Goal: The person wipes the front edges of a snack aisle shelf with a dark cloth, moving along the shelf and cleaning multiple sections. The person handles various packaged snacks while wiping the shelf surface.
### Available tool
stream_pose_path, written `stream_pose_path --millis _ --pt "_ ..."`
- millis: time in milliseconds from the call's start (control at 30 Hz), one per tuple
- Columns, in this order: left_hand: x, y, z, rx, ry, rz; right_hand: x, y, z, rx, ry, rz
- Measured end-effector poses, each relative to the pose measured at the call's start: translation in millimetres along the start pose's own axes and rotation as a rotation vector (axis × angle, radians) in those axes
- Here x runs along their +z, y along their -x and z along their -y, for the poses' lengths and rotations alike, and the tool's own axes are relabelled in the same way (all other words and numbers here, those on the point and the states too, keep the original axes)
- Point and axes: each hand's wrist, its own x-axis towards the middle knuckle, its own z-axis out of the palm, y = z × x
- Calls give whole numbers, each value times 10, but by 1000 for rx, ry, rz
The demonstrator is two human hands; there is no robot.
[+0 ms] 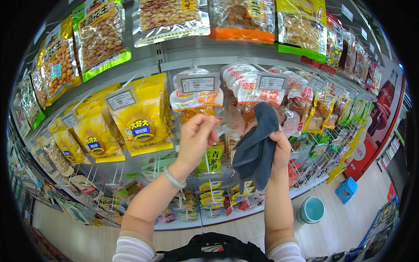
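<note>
A dark grey cloth (257, 147) hangs bunched from my right hand (280, 145), in front of hanging packs of vacuum-sealed meat (258, 95). My left hand (199, 136), with a pale bangle on its wrist, is raised with bent fingers close to the lower part of a hanging meat pack (196, 101); whether it pinches anything cannot be told. Left of it hang yellow bags of sunflower seeds (144, 121). Below my left hand is a green snack pack (214, 159) on a hook. Clear price tag holders (198, 84) front the hooks.
Large nut bags (101, 39) hang above. Metal hooks (298, 168) stick out at the right. A teal bucket (311, 210) and a blue stool (346, 190) stand on the floor at the right, near a red drinks panel (366, 154). The bottom shelf edge (229, 217) runs below my hands.
</note>
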Motion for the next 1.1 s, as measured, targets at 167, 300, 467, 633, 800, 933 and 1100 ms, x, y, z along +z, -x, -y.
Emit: stream_pose_path --millis 167,300,467,633,800,933,1100 --pt "609 -447 77 238 2 130 -9 120 408 -252 423 -238" --pt "886 -769 27 144 49 199 -20 -16 612 -691 1290 -227" --pt "1065 -825 34 131 332 328 157 -350 493 -953 1892 -259" --pt "935 -839 31 43 401 368 199 -581 270 -925 2047 -120" --pt "942 -844 55 89 383 419 -82 -595 474 -915 2147 -333" --pt "973 -835 73 71 358 387 -214 -564 685 -877 2090 -462" --pt "981 -814 95 61 413 370 58 -442 441 -1091 2103 -261"
